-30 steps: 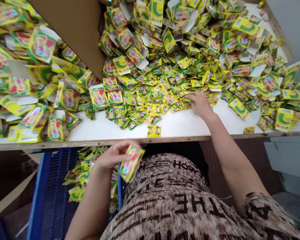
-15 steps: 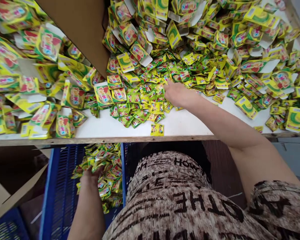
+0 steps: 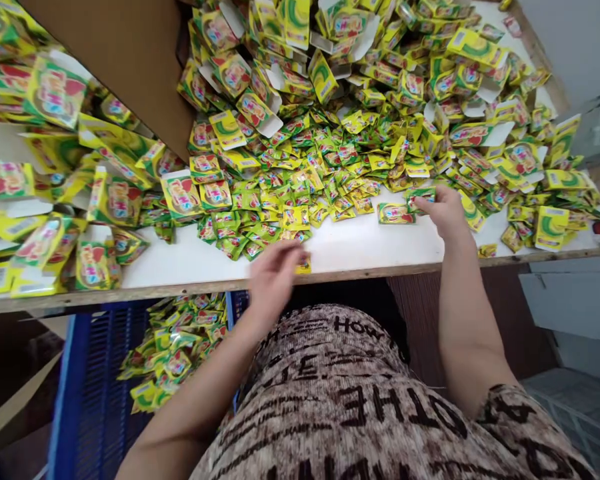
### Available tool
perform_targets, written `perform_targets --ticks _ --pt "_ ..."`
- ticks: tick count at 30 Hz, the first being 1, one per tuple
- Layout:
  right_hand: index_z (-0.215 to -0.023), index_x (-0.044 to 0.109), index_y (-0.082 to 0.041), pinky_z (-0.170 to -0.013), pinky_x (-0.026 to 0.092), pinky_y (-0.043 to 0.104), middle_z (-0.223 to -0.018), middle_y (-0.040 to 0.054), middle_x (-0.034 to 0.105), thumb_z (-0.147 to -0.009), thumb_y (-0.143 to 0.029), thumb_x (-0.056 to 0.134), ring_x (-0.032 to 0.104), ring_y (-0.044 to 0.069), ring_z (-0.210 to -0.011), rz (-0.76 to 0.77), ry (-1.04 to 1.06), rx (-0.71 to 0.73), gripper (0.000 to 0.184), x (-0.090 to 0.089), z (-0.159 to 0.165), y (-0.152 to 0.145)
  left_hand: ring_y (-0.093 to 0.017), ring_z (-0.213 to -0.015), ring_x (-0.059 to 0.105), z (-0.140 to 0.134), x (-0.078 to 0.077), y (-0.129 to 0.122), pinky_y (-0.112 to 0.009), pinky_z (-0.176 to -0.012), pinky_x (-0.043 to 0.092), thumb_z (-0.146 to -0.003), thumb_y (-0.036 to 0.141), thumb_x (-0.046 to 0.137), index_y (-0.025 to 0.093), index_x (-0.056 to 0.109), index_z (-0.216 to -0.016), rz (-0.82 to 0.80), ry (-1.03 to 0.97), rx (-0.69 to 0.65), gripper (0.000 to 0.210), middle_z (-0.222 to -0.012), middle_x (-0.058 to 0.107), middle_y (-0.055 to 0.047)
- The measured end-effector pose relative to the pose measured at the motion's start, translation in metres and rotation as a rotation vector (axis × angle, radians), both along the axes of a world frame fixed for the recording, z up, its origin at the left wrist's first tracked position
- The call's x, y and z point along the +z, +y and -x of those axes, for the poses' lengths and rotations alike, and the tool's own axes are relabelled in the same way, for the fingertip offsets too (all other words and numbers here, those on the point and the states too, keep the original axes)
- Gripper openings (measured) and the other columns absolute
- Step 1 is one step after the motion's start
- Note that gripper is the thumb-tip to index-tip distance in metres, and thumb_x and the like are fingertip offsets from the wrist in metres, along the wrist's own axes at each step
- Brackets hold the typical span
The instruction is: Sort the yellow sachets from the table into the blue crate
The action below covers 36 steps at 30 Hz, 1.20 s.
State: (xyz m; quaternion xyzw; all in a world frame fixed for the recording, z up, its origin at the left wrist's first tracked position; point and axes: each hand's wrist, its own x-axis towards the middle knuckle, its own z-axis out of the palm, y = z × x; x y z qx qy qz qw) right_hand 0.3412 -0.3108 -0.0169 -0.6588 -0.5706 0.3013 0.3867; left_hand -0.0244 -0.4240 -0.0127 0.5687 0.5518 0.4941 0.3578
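Head view shows our right hand [image 3: 450,213] with its grip pinching a small green printed packet [image 3: 420,196] between thumb and fingers, over the white surface [image 3: 360,243] and just beside a flat rectangular yellow-and-green pack [image 3: 395,213] lying there. Our left hand [image 3: 273,277] blurs over a small yellow packet [image 3: 304,264] near the front edge; we cannot tell whether that grip holds anything. Behind it we see a heap of small green and yellow packets [image 3: 270,200].
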Motion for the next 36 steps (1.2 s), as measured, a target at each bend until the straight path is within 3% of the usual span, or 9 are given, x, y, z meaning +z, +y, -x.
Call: perform_targets --ticks 2,5,8,10,15,20,27,30,36 --pt "-0.083 0.061 -0.018 -0.056 0.050 0.030 -0.076 0.0048 0.067 -0.069 -0.045 0.077 0.058 0.016 -0.065 0.119 0.140 -0.074 0.034 -0.006 -0.014 -0.011 -0.022 -0.103 0.069 -0.052 -0.007 0.019 -0.037 -0.081 0.061 -0.090 0.027 0.059 0.020 0.061 -0.121 0.047 0.098 -0.340 0.032 -0.122 0.068 -0.011" --pt "-0.081 0.063 -0.018 -0.056 0.051 0.028 -0.075 0.0010 0.068 -0.055 -0.042 0.085 0.059 0.014 -0.064 0.221 0.345 -0.060 0.042 -0.011 0.004 -0.033 -0.032 -0.139 0.044 -0.101 -0.015 0.050 -0.050 -0.106 0.046 -0.083 0.023 0.068 0.020 0.050 -0.138 -0.057 0.458 -0.567 0.058 -0.150 0.046 -0.017" --pt "-0.080 0.065 -0.017 -0.060 0.052 0.027 -0.072 -0.0015 0.068 -0.055 -0.039 0.086 0.059 0.013 -0.065 0.250 0.464 0.069 0.040 -0.014 0.033 -0.053 -0.038 -0.134 0.043 -0.122 -0.014 0.069 -0.057 -0.105 0.038 -0.078 0.031 0.075 0.015 0.050 -0.134 -0.089 0.763 -0.666 0.063 -0.141 0.052 -0.020" --pt "-0.081 0.065 -0.017 -0.057 0.050 0.025 -0.073 -0.0017 0.067 -0.058 -0.039 0.084 0.059 0.013 -0.065 0.177 0.506 0.004 0.037 -0.015 0.047 -0.059 -0.037 -0.122 0.050 -0.127 -0.011 0.071 -0.054 -0.098 0.040 -0.078 0.036 0.073 0.014 0.057 -0.118 -0.077 0.859 -0.703 0.048 -0.127 0.059 -0.018" --pt "-0.083 0.060 -0.019 -0.052 0.044 0.023 -0.073 -0.0024 0.064 -0.073 -0.038 0.075 0.054 0.011 -0.059 -0.210 0.447 -0.412 0.026 -0.021 0.071 -0.067 -0.031 -0.104 0.060 -0.125 -0.013 0.056 -0.043 -0.087 0.043 -0.080 0.032 0.066 0.017 0.052 -0.110 0.061 0.840 -0.520 0.037 -0.106 0.066 -0.013" --pt "-0.087 0.065 -0.018 -0.065 0.047 0.028 -0.077 0.0009 0.066 -0.080 -0.037 0.071 0.057 0.015 -0.068 -0.176 0.115 -0.204 0.021 -0.017 0.092 -0.077 -0.029 -0.109 0.062 -0.117 -0.021 0.051 -0.039 -0.089 0.048 -0.079 0.033 0.067 0.017 0.052 -0.118 0.088 0.673 -0.300 0.045 -0.117 0.066 -0.013" --pt "-0.101 0.062 -0.019 -0.075 0.050 0.033 -0.086 0.0040 0.063 -0.092 -0.041 0.059 0.060 0.019 -0.080 -0.375 -0.110 -0.262 0.024 -0.001 0.105 -0.076 -0.027 -0.107 0.062 -0.105 -0.018 0.047 -0.038 -0.090 0.050 -0.076 0.032 0.070 0.018 0.059 -0.114 0.046 0.547 -0.333 0.042 -0.111 0.067 -0.010" --pt "-0.105 0.063 -0.020 -0.083 0.050 0.035 -0.094 0.0072 0.066 -0.093 -0.036 0.059 0.062 0.021 -0.089 -0.457 -0.238 -0.092 0.020 0.002 0.114 -0.079 -0.026 -0.103 0.063 -0.102 -0.018 0.044 -0.036 -0.088 0.052 -0.074 0.032 0.072 0.017 0.060 -0.114 0.100 0.459 -0.241 0.045 -0.109 0.067 -0.010" --pt "-0.093 0.069 -0.020 -0.077 0.051 0.034 -0.087 0.0051 0.067 -0.089 -0.031 0.063 0.063 0.021 -0.083 -0.273 -0.222 0.047 0.013 0.020 0.112 -0.078 -0.027 -0.104 0.061 -0.099 -0.018 0.037 -0.038 -0.090 0.050 -0.073 0.026 0.072 0.017 0.060 -0.120 -0.014 0.490 -0.149 0.049 -0.109 0.066 -0.011"
